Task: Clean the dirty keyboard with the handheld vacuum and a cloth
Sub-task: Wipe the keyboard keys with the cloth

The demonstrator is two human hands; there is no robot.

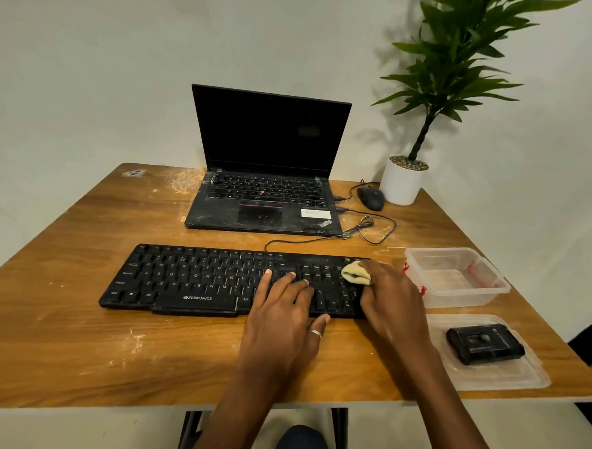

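Black keyboard (195, 281) lies in the middle of the wooden table (76, 333), with its long side toward me. Both my hands are on its right part.

My left hand (283, 302) lies flat on the keys, fingers straight and spread a little, holding nothing. The fingertips touch the keys just right of the letter block. The thumb lies along the front edge of the keyboard and it wears a silver ring (315, 334).

My right hand (390, 298) covers the right end of the keyboard. Its fingers are curled around a folded yellowish cloth (355, 272) and grip it. The cloth comes out to the left of the fingers and presses on the keys near the upper right corner.

Behind the keyboard stands an open laptop (266, 174) with a dark screen; its surface looks dusty. Right of the laptop is a dark mouse (370, 198), and just beside it a white pot (402, 185) with a green plant. A thin black cable (366, 228) makes loops between the laptop and the keyboard.

At the right side of the table is a clear plastic box (456, 277), near my right hand. In front of it lies a clear lid (506, 376), and on the lid rests a small black device (485, 343). I cannot tell what it is.

Pale dust marks are on the wood, mostly near the laptop's left side and at the front.
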